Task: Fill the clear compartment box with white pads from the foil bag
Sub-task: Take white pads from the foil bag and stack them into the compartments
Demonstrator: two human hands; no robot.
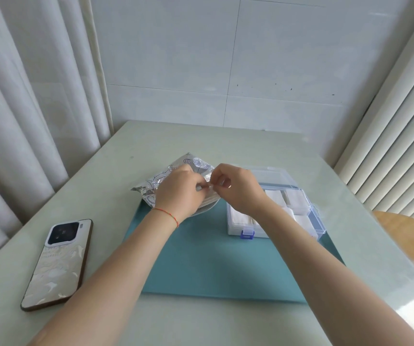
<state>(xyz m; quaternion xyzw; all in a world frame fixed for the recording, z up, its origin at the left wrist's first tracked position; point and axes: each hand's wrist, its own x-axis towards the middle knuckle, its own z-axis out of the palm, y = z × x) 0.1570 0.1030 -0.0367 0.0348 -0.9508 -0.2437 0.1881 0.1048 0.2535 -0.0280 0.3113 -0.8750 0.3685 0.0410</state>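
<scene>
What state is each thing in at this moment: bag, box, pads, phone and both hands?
foil bag: open, lying on the table
clear compartment box: lid open, partly filled with pads
white pads: some in compartments
phone: face down
left hand: pinching a pad at the bag
right hand: pinching the same pad

The foil bag point(176, 176) has dark blue drawings on its silver skin: curly lines and a round badge near the top. There are a few tiny letters beside the badge, but they are too small and bent to read. The phone point(58, 263) lying on the desk has some pale letters in short rows under its camera block. They are too faint to make out. The clear compartment box point(275, 208) shows no words or numbers on its lid or on its blue clasp. So nothing here can be read for sure.
</scene>
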